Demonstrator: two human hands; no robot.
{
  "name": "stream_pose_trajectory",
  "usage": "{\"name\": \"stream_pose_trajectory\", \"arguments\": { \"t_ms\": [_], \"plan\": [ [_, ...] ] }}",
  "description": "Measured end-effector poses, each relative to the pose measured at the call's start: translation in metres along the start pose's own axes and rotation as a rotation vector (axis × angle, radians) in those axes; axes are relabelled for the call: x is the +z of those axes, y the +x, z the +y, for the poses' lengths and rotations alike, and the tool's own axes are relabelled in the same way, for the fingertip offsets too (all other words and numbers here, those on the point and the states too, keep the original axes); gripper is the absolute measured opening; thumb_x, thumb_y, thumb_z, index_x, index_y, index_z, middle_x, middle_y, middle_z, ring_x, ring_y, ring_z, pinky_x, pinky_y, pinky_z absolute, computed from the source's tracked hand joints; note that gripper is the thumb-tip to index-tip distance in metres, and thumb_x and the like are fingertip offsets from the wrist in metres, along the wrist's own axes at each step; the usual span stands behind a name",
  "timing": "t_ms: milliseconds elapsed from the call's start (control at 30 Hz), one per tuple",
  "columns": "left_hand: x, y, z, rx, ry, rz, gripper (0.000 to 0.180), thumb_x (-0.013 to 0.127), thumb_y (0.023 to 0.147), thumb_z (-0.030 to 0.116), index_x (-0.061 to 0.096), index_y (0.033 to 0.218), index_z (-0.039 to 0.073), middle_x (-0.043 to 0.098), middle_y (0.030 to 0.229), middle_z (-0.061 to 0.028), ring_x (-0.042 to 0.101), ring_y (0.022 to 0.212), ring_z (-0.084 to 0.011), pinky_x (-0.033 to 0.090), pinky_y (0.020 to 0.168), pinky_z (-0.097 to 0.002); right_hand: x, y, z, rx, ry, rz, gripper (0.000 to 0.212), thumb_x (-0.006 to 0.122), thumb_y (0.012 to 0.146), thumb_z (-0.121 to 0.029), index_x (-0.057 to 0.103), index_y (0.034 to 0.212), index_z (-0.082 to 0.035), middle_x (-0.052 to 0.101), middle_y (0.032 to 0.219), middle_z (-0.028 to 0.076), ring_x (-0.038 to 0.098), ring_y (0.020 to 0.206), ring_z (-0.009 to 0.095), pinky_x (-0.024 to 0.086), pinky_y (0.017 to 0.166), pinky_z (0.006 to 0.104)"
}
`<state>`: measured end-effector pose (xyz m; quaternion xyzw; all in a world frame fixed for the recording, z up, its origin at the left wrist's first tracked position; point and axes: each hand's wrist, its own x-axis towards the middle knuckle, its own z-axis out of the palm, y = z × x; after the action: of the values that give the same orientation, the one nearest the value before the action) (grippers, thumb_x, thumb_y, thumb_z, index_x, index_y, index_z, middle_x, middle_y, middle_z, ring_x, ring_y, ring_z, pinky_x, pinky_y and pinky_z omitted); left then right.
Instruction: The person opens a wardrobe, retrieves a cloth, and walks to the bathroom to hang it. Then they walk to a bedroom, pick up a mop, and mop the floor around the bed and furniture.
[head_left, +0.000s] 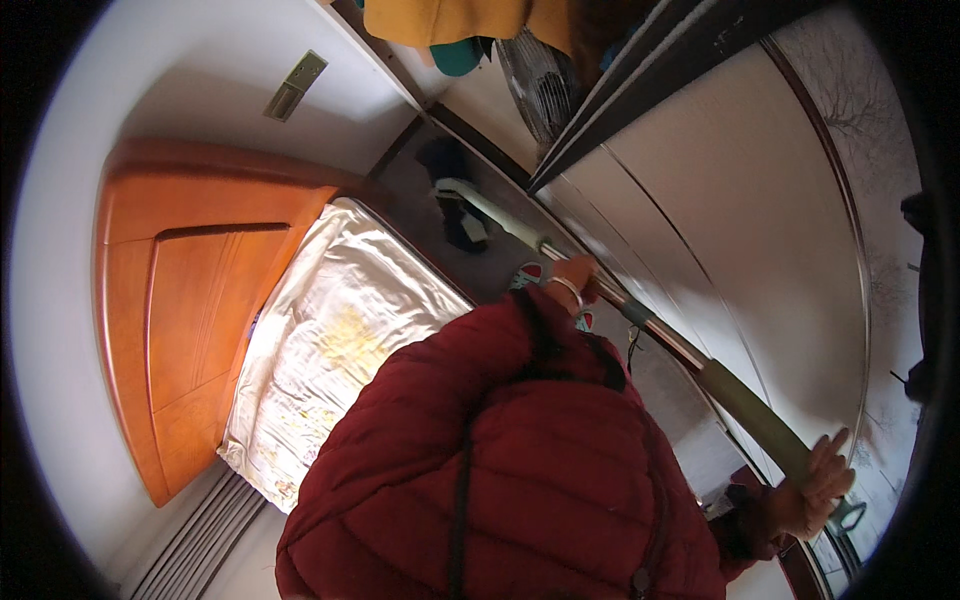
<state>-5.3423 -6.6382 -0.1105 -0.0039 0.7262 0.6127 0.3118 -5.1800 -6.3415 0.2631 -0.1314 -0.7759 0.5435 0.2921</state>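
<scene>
A long-handled mop slants from the floor beside the bed to the lower right. Its dark, flat-looking head [462,222] lies on the grey floor, somewhat blurred. The pole has a pale green lower part [505,217], a metal middle and an olive-green grip [748,408]. My left hand [574,277], a light bracelet at its wrist, is closed round the pole's middle. Against the upper end of the grip rests my right hand [812,488], fingers stretched and spread. A grey-green loop [849,517] sticks out past it.
To the left stands a bed with an orange-brown wooden headboard [200,300] and a rumpled pale sheet [360,270]. White wardrobe panels [720,200] run close along the pole's right side. A fan [537,85] and a yellow cloth [450,20] are at the top. Shoes [526,275] show below my sleeve.
</scene>
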Motion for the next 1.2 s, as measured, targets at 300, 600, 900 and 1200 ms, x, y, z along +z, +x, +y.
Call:
{"name": "stream_pose_trajectory", "arguments": {
  "t_ms": [300, 600, 900, 1200],
  "plan": [
    [-0.097, 0.051, -0.085, 0.078, 0.926, -0.227, 0.029, 0.075, 0.068, 0.021, 0.061, 0.089, 0.006, 0.061, 0.082, -0.0112, 0.061, 0.078, -0.0242, 0.051, 0.067, -0.0378, 0.147, -0.026, 0.078, 0.128, 0.144, -0.723, 0.007, 0.057, 0.074, -0.014, 0.053, 0.075, -0.009, 0.057, 0.081, 0.009, 0.048, 0.083, 0.022, 0.037, 0.090, 0.0407],
    [-0.034, 0.029, -0.125, 0.182, 1.039, -0.326, 0.030, 0.070, 0.070, 0.029, 0.068, 0.089, 0.006, 0.066, 0.087, -0.0166, 0.065, 0.087, -0.0319, 0.053, 0.072, -0.0412, 0.081, -0.053, 0.066, 0.087, 0.090, -0.765, 0.011, 0.059, 0.074, 0.001, 0.058, 0.082, -0.007, 0.061, 0.088, 0.011, 0.054, 0.080, 0.021, 0.044, 0.089, 0.0413],
    [0.170, -0.015, -0.084, 0.198, 1.137, -0.690, 0.028, 0.068, 0.066, 0.035, 0.069, 0.075, 0.008, 0.065, 0.077, -0.0155, 0.065, 0.078, -0.0314, 0.053, 0.069, -0.0414, -0.104, -0.098, 0.091, 0.279, 0.175, -0.439, 0.008, 0.051, 0.074, -0.006, 0.049, 0.081, -0.005, 0.053, 0.087, 0.011, 0.047, 0.082, 0.019, 0.037, 0.090, 0.0374],
    [0.298, -0.061, -0.067, 0.372, 0.753, -0.689, 0.019, 0.066, 0.068, 0.025, 0.066, 0.074, 0.006, 0.064, 0.073, -0.0155, 0.064, 0.072, -0.0318, 0.050, 0.062, -0.0415, -0.233, -0.099, 0.086, 0.189, 0.140, -0.263, 0.008, 0.050, 0.068, -0.007, 0.044, 0.073, -0.006, 0.048, 0.075, 0.008, 0.038, 0.077, 0.017, 0.032, 0.081, 0.0321]
  ]
}}
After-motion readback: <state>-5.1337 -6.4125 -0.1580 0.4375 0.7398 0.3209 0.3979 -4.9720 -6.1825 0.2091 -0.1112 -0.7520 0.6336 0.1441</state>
